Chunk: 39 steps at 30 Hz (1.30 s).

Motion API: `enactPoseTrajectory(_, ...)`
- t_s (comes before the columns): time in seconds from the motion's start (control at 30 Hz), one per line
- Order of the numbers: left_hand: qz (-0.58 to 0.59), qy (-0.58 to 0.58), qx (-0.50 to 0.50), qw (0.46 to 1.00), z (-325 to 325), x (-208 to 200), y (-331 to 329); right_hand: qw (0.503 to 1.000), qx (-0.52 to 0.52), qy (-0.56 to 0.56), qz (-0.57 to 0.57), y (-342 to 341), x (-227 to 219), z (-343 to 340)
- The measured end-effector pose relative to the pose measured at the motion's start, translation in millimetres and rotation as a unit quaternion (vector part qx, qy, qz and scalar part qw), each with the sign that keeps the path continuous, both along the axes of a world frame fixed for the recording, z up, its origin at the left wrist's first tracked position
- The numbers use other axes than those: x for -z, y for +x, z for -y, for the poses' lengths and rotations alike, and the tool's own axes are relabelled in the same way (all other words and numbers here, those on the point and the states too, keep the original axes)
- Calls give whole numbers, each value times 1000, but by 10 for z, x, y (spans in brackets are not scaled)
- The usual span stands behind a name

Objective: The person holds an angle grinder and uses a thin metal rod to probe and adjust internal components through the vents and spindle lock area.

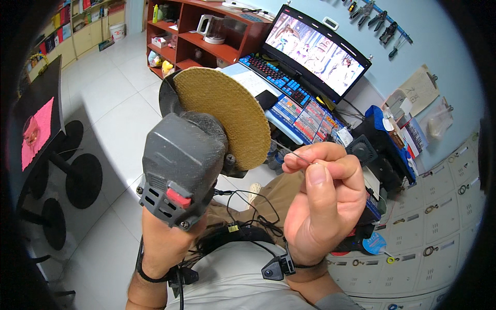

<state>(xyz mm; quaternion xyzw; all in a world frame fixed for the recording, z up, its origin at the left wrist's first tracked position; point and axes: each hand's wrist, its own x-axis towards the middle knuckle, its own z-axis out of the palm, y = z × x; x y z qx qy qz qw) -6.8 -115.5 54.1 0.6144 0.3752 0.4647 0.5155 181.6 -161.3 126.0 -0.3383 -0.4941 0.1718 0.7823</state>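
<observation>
My left hand (168,235) is wrapped round an angle grinder (178,150) and holds it up in front of me. Its dark grey gear head is dusty, with a red button and vent slots facing me. A tan, woven-looking disc (225,111) is fitted at its top right, with a dark guard behind its left edge. To the right of the disc, my right hand (330,206) pinches a thin metal rod (287,149) between thumb and fingers. The rod points up and left toward the disc's edge; whether it touches the disc I cannot tell.
Black cables (258,212) lie across my lap. Beyond the grinder stands a desk with a keyboard (281,80) and a lit monitor (315,49). A red-brown shelf (188,33) is at the back. At left is a black table (49,103) with a pink cloth (39,135); grey lockers (413,227) line the right.
</observation>
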Motion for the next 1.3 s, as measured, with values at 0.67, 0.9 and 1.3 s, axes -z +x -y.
enactPoseTrajectory(0.67, -19, 53, -17, 998, -23, 26, 23, 989, 34, 5, 141, -45, 125, -37)
enactPoseTrajectory(0.9, 10, 41, -18, 999, -5, 52, 49, 988, 46, 15, 145, -49, 126, -54)
enactPoseTrajectory(1.3, -11, 60, -34, 998, -17, 21, 40, 959, 112, 44, 257, 8, 150, -142)
